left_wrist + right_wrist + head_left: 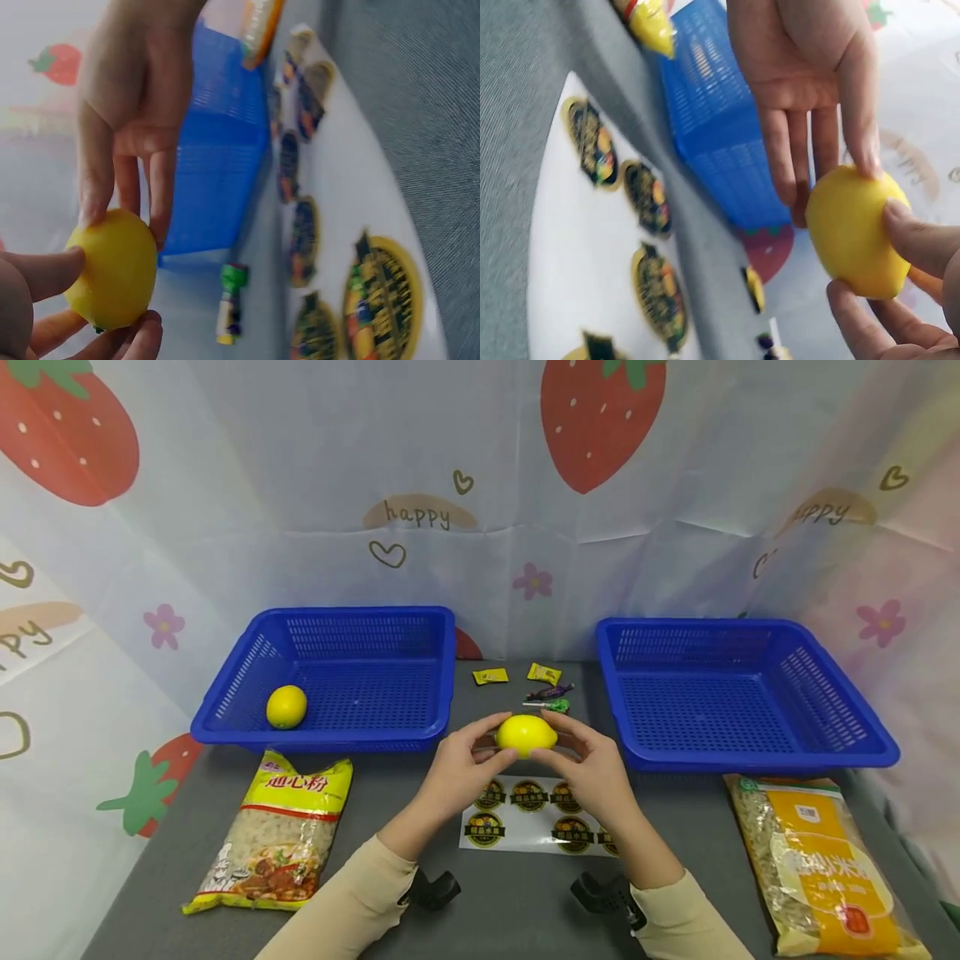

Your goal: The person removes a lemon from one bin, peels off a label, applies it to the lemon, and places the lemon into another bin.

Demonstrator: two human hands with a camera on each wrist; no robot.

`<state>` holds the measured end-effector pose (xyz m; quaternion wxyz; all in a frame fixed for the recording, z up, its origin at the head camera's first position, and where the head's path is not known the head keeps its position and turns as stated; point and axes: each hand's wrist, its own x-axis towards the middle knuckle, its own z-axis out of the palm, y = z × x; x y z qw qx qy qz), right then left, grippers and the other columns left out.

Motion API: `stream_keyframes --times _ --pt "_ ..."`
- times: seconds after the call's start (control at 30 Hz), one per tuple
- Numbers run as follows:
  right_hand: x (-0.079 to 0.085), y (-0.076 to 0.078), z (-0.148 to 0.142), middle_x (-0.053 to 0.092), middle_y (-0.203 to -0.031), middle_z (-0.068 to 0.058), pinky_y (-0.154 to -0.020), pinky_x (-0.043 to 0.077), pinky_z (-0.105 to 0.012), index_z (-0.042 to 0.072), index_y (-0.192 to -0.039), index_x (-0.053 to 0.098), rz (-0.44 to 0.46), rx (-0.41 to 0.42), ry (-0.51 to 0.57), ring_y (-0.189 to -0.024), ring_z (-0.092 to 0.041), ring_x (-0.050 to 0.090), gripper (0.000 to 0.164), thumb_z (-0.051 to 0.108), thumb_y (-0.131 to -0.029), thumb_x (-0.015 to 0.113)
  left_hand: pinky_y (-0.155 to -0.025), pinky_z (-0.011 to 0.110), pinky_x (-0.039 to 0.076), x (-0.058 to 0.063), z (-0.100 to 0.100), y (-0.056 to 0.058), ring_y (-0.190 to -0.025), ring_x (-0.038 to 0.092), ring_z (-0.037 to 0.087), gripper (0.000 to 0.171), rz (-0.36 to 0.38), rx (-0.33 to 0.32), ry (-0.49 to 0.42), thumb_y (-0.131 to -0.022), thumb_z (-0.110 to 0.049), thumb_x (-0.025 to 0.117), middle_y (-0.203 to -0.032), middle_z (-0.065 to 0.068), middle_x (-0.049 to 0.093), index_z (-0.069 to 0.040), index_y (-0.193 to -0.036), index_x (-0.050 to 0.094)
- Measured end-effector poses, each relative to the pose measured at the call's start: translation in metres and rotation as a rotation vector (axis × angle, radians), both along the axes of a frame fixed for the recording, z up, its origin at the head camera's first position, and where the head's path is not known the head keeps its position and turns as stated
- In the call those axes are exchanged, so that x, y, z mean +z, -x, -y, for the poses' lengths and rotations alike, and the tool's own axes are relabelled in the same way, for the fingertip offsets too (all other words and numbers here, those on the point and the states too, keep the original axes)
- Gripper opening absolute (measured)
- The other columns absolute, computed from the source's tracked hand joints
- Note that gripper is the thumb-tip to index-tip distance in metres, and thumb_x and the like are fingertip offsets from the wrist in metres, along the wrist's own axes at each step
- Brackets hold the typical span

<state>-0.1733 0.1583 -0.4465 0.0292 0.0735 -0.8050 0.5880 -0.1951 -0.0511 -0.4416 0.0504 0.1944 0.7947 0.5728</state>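
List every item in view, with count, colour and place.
Lemon: 1, yellow, between both hands
Round fruit: 1, yellow, in the left basket
Left basket: 1, blue, back left
Right basket: 1, blue, back right
Left bag: 1, yellow and clear, before the left basket
Right bag: 1, orange and clear, before the right basket
Yellow sweets: 2, yellow, between the baskets
Purple sweet: 1, purple, behind the lollipop
Lollipop: 1, green with white stick, beyond the lemon
Sticker sheet: 1, white with black-and-gold labels, mid-table
Table: 1, grey, underneath
Printed backdrop: pale, behind
Wrist straps: 2, black, at the wrists
Sleeves: 2, cream, on the forearms
Left hand: 1, bare, on the lemon
Right hand: 1, bare, on the lemon
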Motion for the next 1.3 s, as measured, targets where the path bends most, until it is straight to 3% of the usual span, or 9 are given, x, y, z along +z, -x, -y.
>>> stream_keyframes --times 0.17,0.37,0.57,0.7,0.87,1.0,1.3 --pt "-0.017 0.013 -0.004 0.057 -0.145 -0.007 -0.088 0.058 -0.042 0.017 -0.142 0.059 0.085 -0.031 -0.059 -0.125 -0.032 0.061 0.055 0.030 -0.091 0.076 -0.096 0.042 0.056 -0.021 -0.012 0.014 -0.123 0.063 0.032 0.051 0.041 0.030 0.108 -0.098 -0.021 0.069 -0.143 0.015 0.058 -0.012 -0.146 0.054" --pt "-0.037 0.030 -0.006 0.059 -0.143 -0.009 -0.092 0.057 -0.044 0.019 -0.142 0.060 0.163 -0.071 -0.096 -0.119 -0.030 0.065 0.054 0.028 -0.091 0.077 -0.097 0.042 0.056 -0.037 -0.017 0.036 -0.123 0.063 0.030 0.051 0.121 0.023 0.152 -0.097 -0.018 0.069 -0.143 0.013 0.058 -0.011 -0.146 0.054" --pt "-0.049 0.042 -0.008 0.060 -0.141 -0.010 -0.097 0.055 -0.046 0.019 -0.141 0.060 0.200 -0.066 -0.120 -0.121 -0.030 0.064 0.054 0.027 -0.090 0.077 -0.100 0.041 0.054 -0.049 -0.017 0.047 -0.122 0.062 0.026 0.051 0.136 0.018 0.230 -0.099 -0.022 0.067 -0.139 0.011 0.061 -0.014 -0.147 0.053" --pt "-0.047 0.041 -0.008 0.063 -0.137 -0.010 -0.099 0.052 -0.049 0.018 -0.141 0.060 0.198 -0.061 -0.145 -0.121 -0.030 0.062 0.055 0.028 -0.090 0.078 -0.102 0.041 0.052 -0.051 -0.016 0.047 -0.123 0.061 0.026 0.055 0.137 0.002 0.244 -0.098 -0.023 0.068 -0.143 0.011 0.058 -0.014 -0.150 0.049" --pt "-0.044 0.038 -0.009 0.058 -0.145 -0.010 -0.103 0.049 -0.052 0.016 -0.148 0.052 0.188 -0.038 -0.162 -0.127 -0.032 0.057 0.064 0.028 -0.091 0.078 -0.104 0.042 0.051 -0.050 -0.013 0.045 -0.126 0.059 0.028 0.062 0.141 -0.009 0.236 -0.096 -0.020 0.071 -0.147 0.011 0.053 -0.012 -0.152 0.044" --pt "-0.041 0.034 -0.008 0.053 -0.150 -0.010 -0.103 0.049 -0.053 0.018 -0.152 0.045 0.180 -0.041 -0.183 -0.133 -0.033 0.054 0.072 0.026 -0.089 0.079 -0.104 0.041 0.051 -0.049 -0.009 0.038 -0.124 0.059 0.027 0.062 0.110 0.024 0.256 -0.094 -0.016 0.073 -0.146 0.011 0.054 -0.012 -0.150 0.047" --pt "-0.035 0.017 -0.007 0.047 -0.153 -0.015 -0.093 0.057 -0.047 0.022 -0.156 0.038 0.167 -0.092 -0.249 -0.130 -0.036 0.057 0.081 0.020 -0.087 0.080 -0.099 0.046 0.052 -0.047 0.005 0.016 -0.115 0.062 0.028 0.059 0.015 0.127 0.419 -0.091 -0.017 0.077 -0.132 0.014 0.062 -0.008 -0.144 0.053"
